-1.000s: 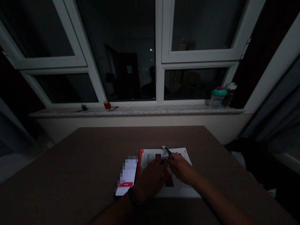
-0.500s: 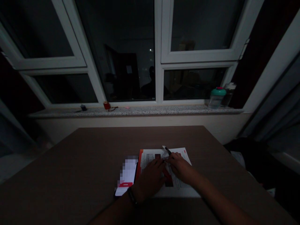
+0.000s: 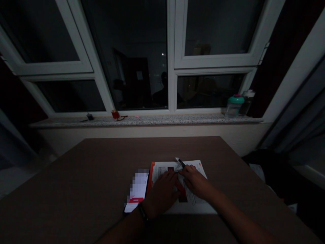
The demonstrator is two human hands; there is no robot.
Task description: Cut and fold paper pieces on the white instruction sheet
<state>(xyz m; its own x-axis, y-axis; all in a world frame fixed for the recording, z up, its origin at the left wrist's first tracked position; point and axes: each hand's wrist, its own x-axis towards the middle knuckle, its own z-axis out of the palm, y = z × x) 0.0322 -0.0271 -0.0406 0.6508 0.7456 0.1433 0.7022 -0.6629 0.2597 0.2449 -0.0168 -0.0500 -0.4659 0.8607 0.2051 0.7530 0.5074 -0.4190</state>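
Note:
My left hand [image 3: 164,190] lies flat across a printed booklet [image 3: 195,206] with a red-orange left edge, its fingers stretched out. Close by its fingertips, my right hand [image 3: 193,179] is closed round a slim black tool with a pale tip [image 3: 180,162], which points away from me over the upper part of the page. Whether it is a pen or a knife I cannot tell in this dim light. Red and dark pictures on the page are partly covered by both hands. A lit phone [image 3: 138,191] lies along the booklet's left side, by my left wrist.
The brown table [image 3: 76,189] reaches toward a granite windowsill [image 3: 157,120]. On the sill stand a green-lidded bottle [image 3: 235,105], a clear bottle [image 3: 247,101], a small red item [image 3: 115,114] and a small dark item [image 3: 89,116]. Dark objects lie beyond the table's right edge.
Hardly anything differs. The view has shifted very slightly, and both hands keep their places on the booklet.

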